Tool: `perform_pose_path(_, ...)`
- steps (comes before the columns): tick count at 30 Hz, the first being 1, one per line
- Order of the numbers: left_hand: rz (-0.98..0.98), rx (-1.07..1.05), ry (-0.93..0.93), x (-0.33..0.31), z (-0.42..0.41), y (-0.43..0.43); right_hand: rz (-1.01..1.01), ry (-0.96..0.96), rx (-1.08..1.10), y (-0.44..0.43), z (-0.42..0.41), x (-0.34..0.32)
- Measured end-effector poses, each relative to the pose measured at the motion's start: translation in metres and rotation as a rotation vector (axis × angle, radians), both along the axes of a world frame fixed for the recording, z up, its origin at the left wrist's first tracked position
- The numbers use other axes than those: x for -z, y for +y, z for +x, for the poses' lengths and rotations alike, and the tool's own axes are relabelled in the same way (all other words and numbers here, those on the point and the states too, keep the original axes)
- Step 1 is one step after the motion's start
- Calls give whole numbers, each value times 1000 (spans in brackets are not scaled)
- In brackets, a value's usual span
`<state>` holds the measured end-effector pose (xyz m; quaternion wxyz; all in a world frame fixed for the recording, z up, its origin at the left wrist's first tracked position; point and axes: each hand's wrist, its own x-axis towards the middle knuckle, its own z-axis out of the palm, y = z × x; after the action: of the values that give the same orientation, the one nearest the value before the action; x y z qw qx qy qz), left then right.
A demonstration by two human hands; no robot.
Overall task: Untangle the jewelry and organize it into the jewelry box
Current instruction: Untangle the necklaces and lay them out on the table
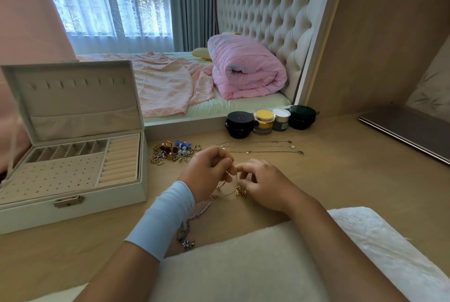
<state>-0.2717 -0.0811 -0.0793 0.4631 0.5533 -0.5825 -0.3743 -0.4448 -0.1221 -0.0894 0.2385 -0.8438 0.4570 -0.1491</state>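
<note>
My left hand (207,175) and my right hand (264,183) meet over the wooden desk, each pinching part of a tangled gold chain (235,183) that hangs between them, its charms just above the desk. A silver chain (188,231) trails from under my left wrist toward the desk's front edge. Three thin necklaces (261,147) lie stretched out side by side behind my hands. A heap of earrings and rings (174,153) sits to the left of them. The white jewelry box (70,200) stands open at the left, its compartments bare.
Several cosmetic jars (269,120) stand against the mirror's base at the back. A closed laptop (409,128) lies at the right. A cream cushion (243,265) covers my lap at the desk's front edge. The mirror reflects a bed and a pink quilt.
</note>
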Motion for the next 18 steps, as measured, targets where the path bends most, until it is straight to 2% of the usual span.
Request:
perform_pose_path(2, 20, -19, 23, -1, 1, 0, -42, 62, -9, -1, 3, 1)
perform_pose_path(4, 36, -48, 52, -2, 4, 0, -28, 36, -8, -2, 4, 2)
perform_pose_path(11, 54, -41, 322, -17, 3, 5, 41, -41, -20, -1, 4, 1)
perform_pose_path(18, 55, 9, 471, -30, 9, 8, 200, -347, -6, 4, 6, 2)
